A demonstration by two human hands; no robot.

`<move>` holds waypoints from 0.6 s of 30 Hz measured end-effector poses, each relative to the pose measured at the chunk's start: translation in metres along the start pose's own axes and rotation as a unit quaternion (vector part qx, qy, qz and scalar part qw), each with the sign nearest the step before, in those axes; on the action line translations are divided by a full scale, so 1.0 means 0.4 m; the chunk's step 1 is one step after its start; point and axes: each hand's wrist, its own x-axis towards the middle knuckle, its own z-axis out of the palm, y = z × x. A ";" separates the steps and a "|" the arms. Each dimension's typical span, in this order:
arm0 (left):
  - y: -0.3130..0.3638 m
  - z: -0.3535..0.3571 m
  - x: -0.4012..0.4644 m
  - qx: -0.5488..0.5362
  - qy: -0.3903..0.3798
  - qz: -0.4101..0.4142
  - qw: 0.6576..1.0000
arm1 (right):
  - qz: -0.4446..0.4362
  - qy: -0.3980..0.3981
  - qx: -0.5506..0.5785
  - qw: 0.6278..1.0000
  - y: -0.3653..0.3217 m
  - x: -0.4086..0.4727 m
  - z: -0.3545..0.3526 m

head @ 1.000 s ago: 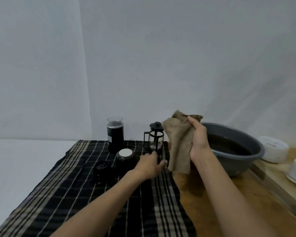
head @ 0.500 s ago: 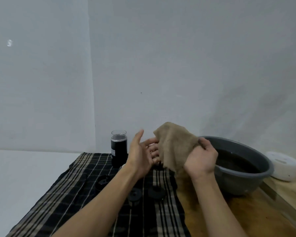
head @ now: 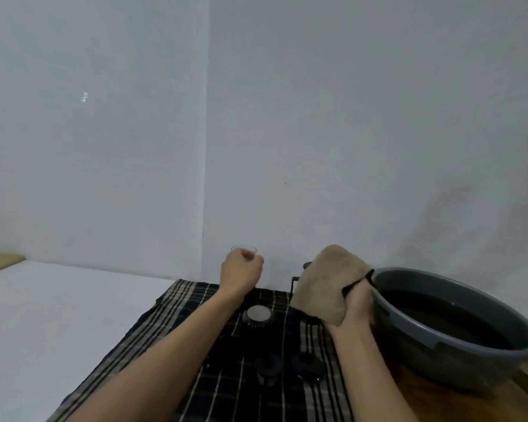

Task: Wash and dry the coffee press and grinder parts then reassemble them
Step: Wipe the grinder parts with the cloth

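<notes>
The grey basin (head: 457,330), full of dark water, sits just right of the right hand (head: 355,303); it could be knocked and slopped over the wooden worktop (head: 424,400) if that arm swings outward. The checked cloth (head: 171,330) lies beneath both forearms, and it could slide and topple the loose parts if dragged. The tan towel (head: 323,284) is gripped in the right hand's curled fingers, with the coffee press (head: 296,280) almost hidden behind it. The glass grinder jar (head: 244,250) is gripped near its rim by the left hand (head: 241,274), fingers curled round it; wet glass might slip. 3 small dark parts, one white-topped (head: 258,313), lie between the 2 forearms, nearer than both hands.
</notes>
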 end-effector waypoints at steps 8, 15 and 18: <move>-0.140 -0.116 0.155 0.204 -0.047 -0.069 0.975 | -0.049 -0.082 -0.252 0.963 0.008 0.181 0.204; -0.274 -0.079 0.277 0.164 -0.173 -0.069 0.969 | -0.139 -0.300 -0.823 0.461 0.208 0.300 0.315; -0.331 -0.042 0.315 0.118 -0.206 0.013 0.971 | -0.083 -0.307 -0.881 0.352 0.256 0.337 0.329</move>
